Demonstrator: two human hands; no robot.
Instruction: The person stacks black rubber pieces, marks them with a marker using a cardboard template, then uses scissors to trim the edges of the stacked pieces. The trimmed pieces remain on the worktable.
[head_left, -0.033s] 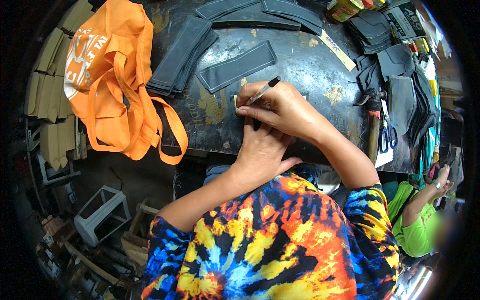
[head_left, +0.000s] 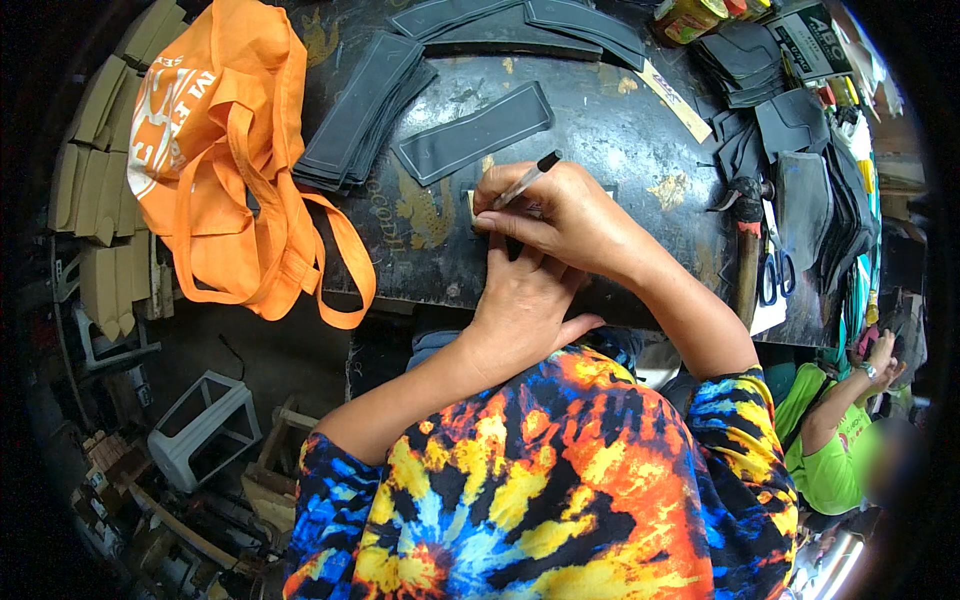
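dark, worn desk (head_left: 620, 130) is filling the top of my view. i'm checking against the last frame and seeing next to no change: both hands are sitting in the same spot. only shift i'm catching is a co-worker (head_left: 815, 410) at far right, hands moving slightly, and that isn't affecting the work here.

right hand (head_left: 570, 215): grip is clamping a pen (head_left: 530, 178), tip hiding behind the fingers, near a small pale edge (head_left: 470, 203) on the desk. left hand (head_left: 525, 305): lying back up, thumb out sideways, fingers reaching under the right; i'm not able to make out whether that grip is pinching or pressing. whatever is lying under the pen is mostly hiding beneath the hands.

i'm reading this as a steady hold, no visible progress. one dark strip (head_left: 475, 132) is lying just beyond the hands, a stack of strips (head_left: 360, 115) to its left, scissors (head_left: 776, 245) and a hammer (head_left: 747, 275) off right.
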